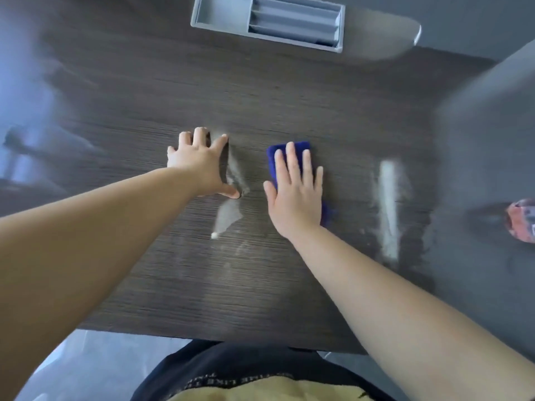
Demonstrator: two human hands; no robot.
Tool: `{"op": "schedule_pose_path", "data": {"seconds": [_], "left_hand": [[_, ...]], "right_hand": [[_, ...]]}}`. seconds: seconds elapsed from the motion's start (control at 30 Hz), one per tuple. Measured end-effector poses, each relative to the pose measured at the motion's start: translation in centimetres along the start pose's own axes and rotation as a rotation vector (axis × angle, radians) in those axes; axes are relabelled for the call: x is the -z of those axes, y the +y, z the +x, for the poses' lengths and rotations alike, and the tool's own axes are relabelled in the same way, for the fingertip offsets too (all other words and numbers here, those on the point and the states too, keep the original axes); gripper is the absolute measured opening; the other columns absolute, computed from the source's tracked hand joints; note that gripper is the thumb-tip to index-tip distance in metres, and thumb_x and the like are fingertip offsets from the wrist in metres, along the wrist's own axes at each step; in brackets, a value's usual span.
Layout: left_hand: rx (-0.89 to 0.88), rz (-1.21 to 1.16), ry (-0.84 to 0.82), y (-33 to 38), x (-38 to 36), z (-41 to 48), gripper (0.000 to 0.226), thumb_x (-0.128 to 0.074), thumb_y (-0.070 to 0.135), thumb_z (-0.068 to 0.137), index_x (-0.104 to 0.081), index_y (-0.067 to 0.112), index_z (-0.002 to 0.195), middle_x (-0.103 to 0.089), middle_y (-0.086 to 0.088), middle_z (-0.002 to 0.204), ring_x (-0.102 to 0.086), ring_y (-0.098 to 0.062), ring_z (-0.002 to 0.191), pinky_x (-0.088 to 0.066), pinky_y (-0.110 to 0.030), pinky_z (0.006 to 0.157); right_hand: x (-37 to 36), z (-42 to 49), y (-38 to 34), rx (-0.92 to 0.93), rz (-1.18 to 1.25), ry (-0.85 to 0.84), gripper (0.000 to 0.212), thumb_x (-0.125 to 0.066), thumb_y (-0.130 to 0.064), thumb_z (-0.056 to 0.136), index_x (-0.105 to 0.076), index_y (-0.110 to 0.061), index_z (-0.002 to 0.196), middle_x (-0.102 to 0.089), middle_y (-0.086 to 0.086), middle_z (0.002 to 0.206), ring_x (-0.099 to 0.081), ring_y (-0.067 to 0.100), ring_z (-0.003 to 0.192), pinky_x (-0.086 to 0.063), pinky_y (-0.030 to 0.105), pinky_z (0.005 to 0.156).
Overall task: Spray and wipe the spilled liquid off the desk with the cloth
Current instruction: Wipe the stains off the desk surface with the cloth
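A folded blue cloth point(301, 153) lies on the dark wood-grain desk point(173, 285), and my right hand point(295, 192) presses flat on top of it, fingers spread, covering most of it. My left hand point(199, 166) rests palm-down on the bare desk just left of the cloth, fingers apart and holding nothing. Pale wet patches of liquid point(228, 215) lie between and below the two hands, with a small white droplet at their lower end. No spray bottle is clearly in view.
A grey tray with ridged slots point(220, 13) is set in the desk at the back. A pale streak point(389, 209) shows right of the cloth. A blurred pink-red object point(521, 219) sits at the right edge. The desk's front edge runs near my torso.
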State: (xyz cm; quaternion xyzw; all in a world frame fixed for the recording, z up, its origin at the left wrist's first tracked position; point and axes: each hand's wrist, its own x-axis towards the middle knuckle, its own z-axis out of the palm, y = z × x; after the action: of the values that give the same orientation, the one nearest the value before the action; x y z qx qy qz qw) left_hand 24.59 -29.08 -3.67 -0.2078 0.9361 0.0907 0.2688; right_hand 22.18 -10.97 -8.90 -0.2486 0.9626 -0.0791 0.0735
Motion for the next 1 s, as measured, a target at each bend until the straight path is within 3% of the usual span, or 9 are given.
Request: {"op": "schedule_pose_path", "data": {"seconds": [0.1, 0.17, 0.37, 0.43, 0.5, 0.63, 0.7, 0.9, 1.0], "left_hand": [[0.019, 0.043, -0.026, 0.3, 0.4, 0.4, 0.114, -0.077, 0.067, 0.052, -0.02, 0.029, 0.144, -0.02, -0.007, 0.143, -0.02, -0.033, 0.13, -0.034, -0.052, 0.102], [0.019, 0.046, -0.042, 0.5, 0.5, 0.5, 0.114, -0.078, 0.066, 0.052, -0.021, 0.028, 0.143, -0.02, -0.007, 0.143, -0.02, -0.033, 0.129, -0.034, -0.055, 0.102], [0.02, 0.043, -0.058, 0.4, 0.8, 0.5, 0.117, -0.08, 0.065, 0.049, -0.022, 0.027, 0.143, -0.02, -0.008, 0.141, -0.02, -0.034, 0.129, -0.036, -0.055, 0.101], [0.021, 0.035, -0.064, 0.5, 1.0, 0.5, 0.116, -0.08, 0.065, 0.048, -0.023, 0.028, 0.142, -0.021, -0.008, 0.139, -0.021, -0.033, 0.128, -0.037, -0.055, 0.1], [0.023, 0.034, -0.062, 0.5, 1.0, 0.5, 0.117, -0.08, 0.065, 0.049, -0.022, 0.028, 0.143, -0.022, -0.008, 0.139, -0.021, -0.033, 0.128, -0.036, -0.056, 0.1], [0.022, 0.04, -0.066, 0.4, 0.9, 0.5, 0.118, -0.079, 0.066, 0.05, -0.02, 0.027, 0.144, -0.022, -0.007, 0.14, -0.02, -0.033, 0.129, -0.035, -0.056, 0.101], [0.02, 0.045, -0.074, 0.5, 1.0, 0.6, 0.118, -0.079, 0.066, 0.049, -0.021, 0.027, 0.144, -0.021, -0.008, 0.14, -0.02, -0.033, 0.129, -0.036, -0.056, 0.101], [0.027, 0.052, -0.069, 0.5, 1.1, 0.4, 0.117, -0.079, 0.067, 0.049, -0.022, 0.027, 0.144, -0.023, -0.007, 0.138, -0.022, -0.032, 0.127, -0.039, -0.055, 0.099], [0.025, 0.055, -0.07, 0.5, 1.4, 0.6, 0.112, -0.075, 0.07, 0.052, -0.024, 0.028, 0.143, -0.024, -0.005, 0.137, -0.023, -0.031, 0.127, -0.043, -0.049, 0.093]], "right_hand": [[0.9, 0.7, 3.3, 0.596, -0.085, -0.156, 0.056, -0.026, -0.041, 0.094, -0.032, -0.021, 0.146, -0.024, 0.001, 0.155, -0.021, 0.028, 0.142, -0.018, 0.054, 0.113], [1.8, 3.5, 7.3, 0.709, -0.124, -0.145, 0.053, -0.028, -0.039, 0.095, -0.032, -0.024, 0.146, -0.025, -0.002, 0.155, -0.023, 0.027, 0.142, -0.017, 0.055, 0.112], [2.8, 10.5, 7.0, -0.388, 0.05, 0.032, 0.055, -0.028, -0.035, 0.101, -0.01, -0.024, 0.151, 0.001, -0.006, 0.159, 0.0, 0.024, 0.146, -0.004, 0.051, 0.116], [2.4, 10.7, 2.6, -0.5, 0.115, 0.014, 0.057, -0.026, -0.038, 0.101, -0.006, -0.022, 0.152, 0.006, -0.003, 0.159, 0.005, 0.026, 0.146, -0.002, 0.051, 0.116], [1.2, 9.4, -0.1, -0.248, 0.039, -0.019, 0.059, -0.028, -0.04, 0.1, -0.006, -0.02, 0.152, 0.004, 0.0, 0.159, 0.003, 0.027, 0.145, -0.003, 0.051, 0.115], [2.0, 7.4, 3.2, 0.585, -0.019, -0.171, 0.055, -0.033, -0.039, 0.095, -0.029, -0.02, 0.147, -0.021, 0.001, 0.156, -0.017, 0.029, 0.143, -0.015, 0.053, 0.114], [2.8, 10.0, 7.3, 0.748, -0.052, -0.158, 0.052, -0.033, -0.037, 0.094, -0.038, -0.02, 0.143, -0.03, 0.001, 0.153, -0.026, 0.029, 0.14, -0.017, 0.054, 0.111], [3.1, 15.2, 5.5, -0.298, 0.06, 0.033, 0.055, -0.03, -0.034, 0.1, -0.014, -0.023, 0.151, -0.002, -0.003, 0.159, -0.003, 0.026, 0.146, -0.004, 0.051, 0.116], [2.0, 13.8, 0.3, -0.192, 0.033, -0.009, 0.06, -0.029, -0.04, 0.099, -0.009, -0.019, 0.152, 0.001, 0.002, 0.159, -0.001, 0.029, 0.145, -0.003, 0.051, 0.115]]}}
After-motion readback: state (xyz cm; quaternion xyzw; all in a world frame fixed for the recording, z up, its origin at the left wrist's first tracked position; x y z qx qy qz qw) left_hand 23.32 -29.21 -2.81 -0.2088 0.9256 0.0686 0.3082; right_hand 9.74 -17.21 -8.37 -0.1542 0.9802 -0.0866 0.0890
